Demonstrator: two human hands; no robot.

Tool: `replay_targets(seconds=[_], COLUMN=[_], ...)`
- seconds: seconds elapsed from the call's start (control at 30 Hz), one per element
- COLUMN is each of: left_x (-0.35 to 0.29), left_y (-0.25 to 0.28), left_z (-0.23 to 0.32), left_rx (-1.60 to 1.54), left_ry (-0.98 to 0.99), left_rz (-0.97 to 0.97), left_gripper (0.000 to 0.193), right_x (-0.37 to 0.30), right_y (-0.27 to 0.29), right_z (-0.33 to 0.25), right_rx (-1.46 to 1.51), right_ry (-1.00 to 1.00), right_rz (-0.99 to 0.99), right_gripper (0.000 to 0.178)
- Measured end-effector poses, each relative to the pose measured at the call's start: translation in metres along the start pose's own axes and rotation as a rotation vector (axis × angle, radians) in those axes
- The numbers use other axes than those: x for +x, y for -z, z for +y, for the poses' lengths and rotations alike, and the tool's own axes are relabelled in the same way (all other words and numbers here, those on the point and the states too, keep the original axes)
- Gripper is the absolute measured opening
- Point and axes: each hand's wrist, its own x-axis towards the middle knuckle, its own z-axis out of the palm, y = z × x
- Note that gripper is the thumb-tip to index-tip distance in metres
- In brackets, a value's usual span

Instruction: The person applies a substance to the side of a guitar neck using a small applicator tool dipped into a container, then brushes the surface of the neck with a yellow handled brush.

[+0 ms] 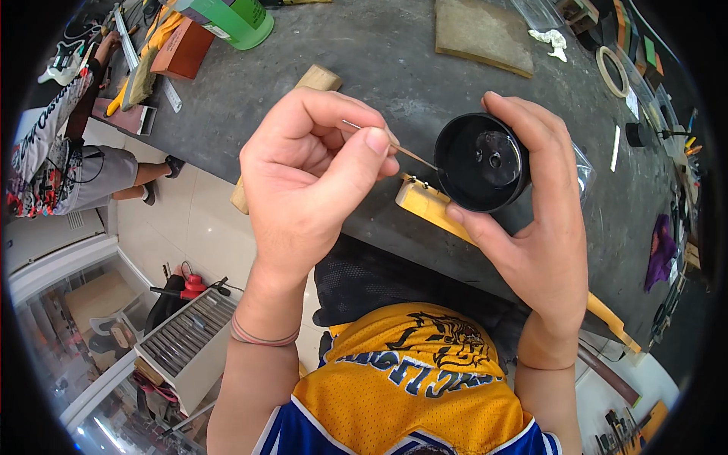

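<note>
Left hand [311, 182]: it was closed on a thin stick [394, 146], pinched between thumb and bent fingers, so the tip could be steered like a pencil
Stick: it ran from the left fingers toward 4 o'clock, and its tip sat at the rim of the cup
Right hand [542, 220]: it was wrapped around a small black cup [481, 161], thumb under it and fingers over the far side, so the open mouth faced the person
Cup: it was at 3 o'clock from the left hand, held up in the air above the bench, with something shiny at its bottom
Yellow piece [428, 205]: it lay on the bench [394, 53] just under the cup, at 7 o'clock from it
Arms: both came up from 6 o'clock, wrists bent in, hands close together
Far off: a green bottle [235, 19] stood at 11 o'clock, a tape ring [611, 70] at 2 o'clock
</note>
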Motion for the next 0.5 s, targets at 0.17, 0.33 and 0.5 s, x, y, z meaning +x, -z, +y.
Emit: replay_targets(seconds=[0.17, 0.33, 0.5], left_x=[-0.007, -0.014, -0.015], left_y=[0.008, 0.017, 0.019], left_z=[0.0, -0.006, -0.007], left_rx=[0.004, 0.013, 0.037], left_ry=[-0.032, -0.043, -0.07], left_rz=[0.03, 0.025, 0.01], left_gripper=[0.009, 0.009, 0.008], right_x=[0.001, 0.0, 0.001], right_y=[0.002, -0.001, -0.001], right_z=[-0.002, 0.001, 0.0], right_rx=[-0.001, 0.005, 0.004], right_ry=[-0.013, -0.009, -0.01], right_rz=[0.003, 0.009, 0.014], right_gripper=[0.091, 0.088, 0.088])
